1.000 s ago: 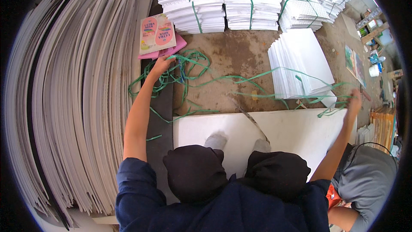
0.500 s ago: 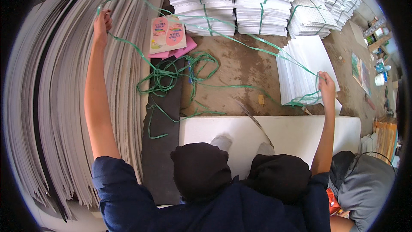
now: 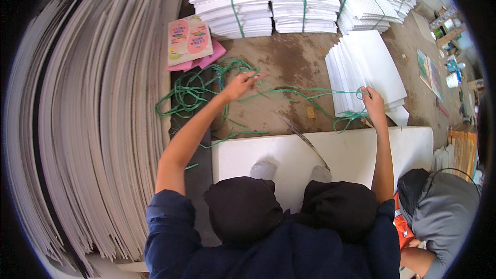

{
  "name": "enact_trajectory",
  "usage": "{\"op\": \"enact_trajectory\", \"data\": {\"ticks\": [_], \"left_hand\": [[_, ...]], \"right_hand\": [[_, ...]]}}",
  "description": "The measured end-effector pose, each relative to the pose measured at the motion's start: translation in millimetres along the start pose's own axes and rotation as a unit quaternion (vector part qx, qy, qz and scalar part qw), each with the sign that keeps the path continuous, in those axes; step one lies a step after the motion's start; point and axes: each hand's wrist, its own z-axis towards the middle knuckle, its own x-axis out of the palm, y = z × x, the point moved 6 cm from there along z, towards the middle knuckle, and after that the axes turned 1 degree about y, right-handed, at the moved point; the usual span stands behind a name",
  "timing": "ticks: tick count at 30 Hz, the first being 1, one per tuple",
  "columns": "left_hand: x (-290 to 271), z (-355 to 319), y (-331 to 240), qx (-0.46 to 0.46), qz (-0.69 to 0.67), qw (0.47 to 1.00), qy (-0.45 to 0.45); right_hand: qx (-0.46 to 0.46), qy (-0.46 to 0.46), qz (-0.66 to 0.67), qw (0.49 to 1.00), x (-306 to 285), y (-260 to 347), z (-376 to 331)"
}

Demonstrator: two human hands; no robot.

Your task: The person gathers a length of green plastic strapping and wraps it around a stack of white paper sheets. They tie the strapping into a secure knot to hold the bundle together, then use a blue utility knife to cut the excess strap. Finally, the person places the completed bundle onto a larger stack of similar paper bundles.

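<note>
My right hand (image 3: 374, 104) is closed on green plastic strapping (image 3: 320, 92), held beside a stack of white sheets (image 3: 356, 72). A small loop of it shows at the fingertips, and strands run left from there across the floor. More strap lies bunched at the stack's near edge. My left hand (image 3: 240, 86) is over the floor at the right side of a loose tangle of green strapping (image 3: 187, 93). Its fingers are blurred, and whether they hold a strand is unclear.
Tall grey-white sheets (image 3: 103, 124) stand along the left. Strapped white bundles (image 3: 289, 5) are piled at the back. A printed carton piece (image 3: 190, 39) lies on pink pieces (image 3: 212, 54). In front is a white board (image 3: 351, 150). Another person (image 3: 444, 222) is at lower right.
My left hand has come down and right from above the sheets at the left, and the stretched strap has dropped low. My right hand has moved slightly left, still holding the strap.
</note>
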Motion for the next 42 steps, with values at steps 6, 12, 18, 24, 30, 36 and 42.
{"op": "enact_trajectory", "data": {"ticks": [6, 12, 18, 24, 30, 36, 42], "left_hand": [[49.5, 41.0, -66.1, 0.226, -0.131, 0.955, -0.141], [37.0, 73.4, -58.3, 0.194, 0.001, 0.959, -0.206], [121.2, 94.7, 61.9, 0.032, 0.352, 0.932, -0.084], [132.7, 105.3, 93.8, -0.035, 0.370, 0.924, -0.092], [-37.8, 48.5, 141.2, -0.154, 0.030, 0.936, -0.316], [-291.4, -131.7, 110.8, -0.091, 0.072, 0.781, -0.613], [-301.4, -188.7, 52.9, -0.068, 0.218, 0.706, -0.670]], "right_hand": [[0.058, -0.130, 0.068, 0.987, -46.8, -39.5, 0.9], [0.134, -0.298, 0.351, 0.877, -111.2, -57.6, -25.7], [0.167, -0.263, 0.360, 0.879, -69.5, -74.6, -26.9], [0.156, -0.227, 0.327, 0.904, -65.1, -76.3, -31.1], [0.126, -0.218, 0.361, 0.898, -60.0, -41.5, -19.0], [0.069, -0.136, 0.388, 0.909, -21.1, 6.1, 3.4], [0.080, -0.030, 0.347, 0.934, 34.0, 37.0, 4.9]]}}
